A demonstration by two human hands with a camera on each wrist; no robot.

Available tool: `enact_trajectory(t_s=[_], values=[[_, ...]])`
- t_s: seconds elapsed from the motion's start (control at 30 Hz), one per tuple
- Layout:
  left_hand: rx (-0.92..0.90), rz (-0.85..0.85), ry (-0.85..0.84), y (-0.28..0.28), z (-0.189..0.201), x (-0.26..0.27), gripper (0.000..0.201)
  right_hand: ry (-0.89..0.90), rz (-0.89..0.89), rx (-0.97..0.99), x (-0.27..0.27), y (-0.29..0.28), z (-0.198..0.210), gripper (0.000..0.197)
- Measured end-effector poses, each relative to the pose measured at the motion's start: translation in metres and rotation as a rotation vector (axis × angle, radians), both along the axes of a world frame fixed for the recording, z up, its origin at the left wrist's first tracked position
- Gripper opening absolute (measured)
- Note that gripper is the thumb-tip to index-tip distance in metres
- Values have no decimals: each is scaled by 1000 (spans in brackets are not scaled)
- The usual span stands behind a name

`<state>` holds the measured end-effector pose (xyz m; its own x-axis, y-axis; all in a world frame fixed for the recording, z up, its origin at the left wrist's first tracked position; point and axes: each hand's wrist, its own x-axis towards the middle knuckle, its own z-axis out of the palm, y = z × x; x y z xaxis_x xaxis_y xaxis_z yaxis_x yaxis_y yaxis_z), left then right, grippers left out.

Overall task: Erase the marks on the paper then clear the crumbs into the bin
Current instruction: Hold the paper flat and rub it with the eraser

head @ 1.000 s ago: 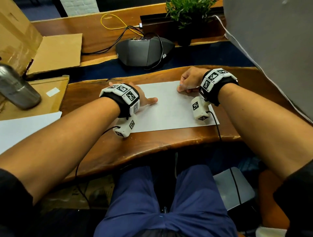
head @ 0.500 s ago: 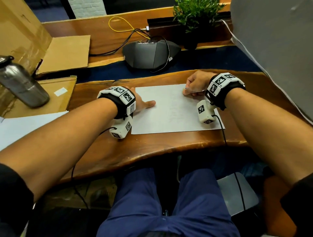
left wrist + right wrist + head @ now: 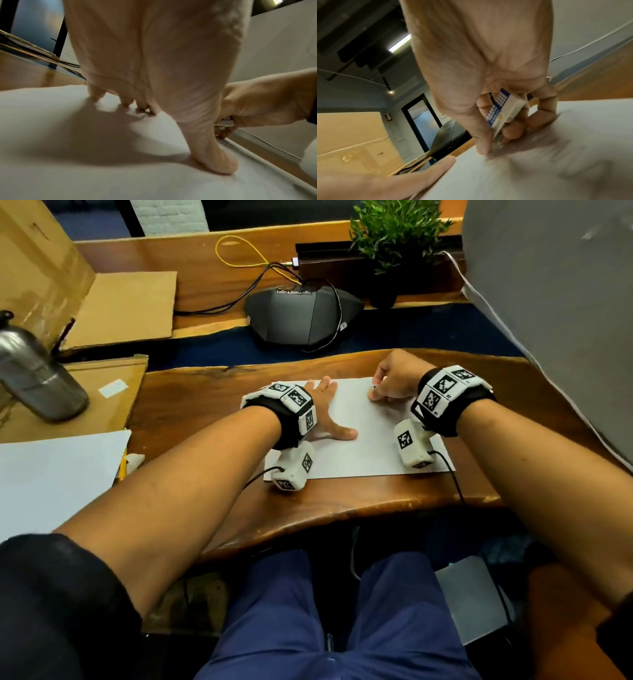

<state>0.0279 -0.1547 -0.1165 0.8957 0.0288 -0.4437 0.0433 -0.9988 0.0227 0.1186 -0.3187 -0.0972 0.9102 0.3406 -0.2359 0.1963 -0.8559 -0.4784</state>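
Observation:
A white sheet of paper (image 3: pixel 370 436) lies on the wooden desk (image 3: pixel 212 405) in front of me. My left hand (image 3: pixel 325 409) lies flat on the sheet's left part, fingers spread and thumb (image 3: pixel 217 162) pressed down on the paper (image 3: pixel 85 155). My right hand (image 3: pixel 390 385) is at the sheet's far right part and pinches a white eraser (image 3: pixel 503 112) in a blue-and-white sleeve, its tip against the paper (image 3: pixel 539 169). Faint grey marks (image 3: pixel 565 152) show on the sheet in the right wrist view. In the left wrist view the right hand (image 3: pixel 257 102) with the eraser (image 3: pixel 226 121) shows behind my thumb.
A steel bottle (image 3: pixel 34 374) and cardboard (image 3: pixel 123 306) stand at the left, with more white paper (image 3: pixel 51 474) and a pencil (image 3: pixel 122 467) nearer me. A dark conference phone (image 3: pixel 301 316) with cables and a potted plant (image 3: pixel 394 241) sit beyond the desk. A grey panel (image 3: pixel 548 302) rises on the right.
My left hand has shifted further onto the paper with its fingers spread. The right hand stays at the sheet's far right edge with small shifts, the eraser pinched in it.

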Motion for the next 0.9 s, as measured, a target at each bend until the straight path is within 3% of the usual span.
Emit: enact_trajectory(t_s=[0.1,0.27,0.37,0.5,0.63,0.77,0.9], values=[[18,-8,-1,-4,3,1,122,-154,55,7,-1,16,2,14],[2,1,15,-4,4,1,123,-231,71,40,2,34,-2,11],[-12,-3,14,-3,4,2,124,-197,176,-21,-1,37,-2,12],[-10,7,4,-5,6,1,124,-233,46,28,11,30,-2,14],[-9,3,-49,-1,5,-1,124,-218,179,-23,-2,41,-6,11],[17,28,-35,-1,5,-3,125,-254,-10,2,10,40,-4,24],[20,22,-38,0,5,-1,128,-219,119,-69,1,49,-6,25]])
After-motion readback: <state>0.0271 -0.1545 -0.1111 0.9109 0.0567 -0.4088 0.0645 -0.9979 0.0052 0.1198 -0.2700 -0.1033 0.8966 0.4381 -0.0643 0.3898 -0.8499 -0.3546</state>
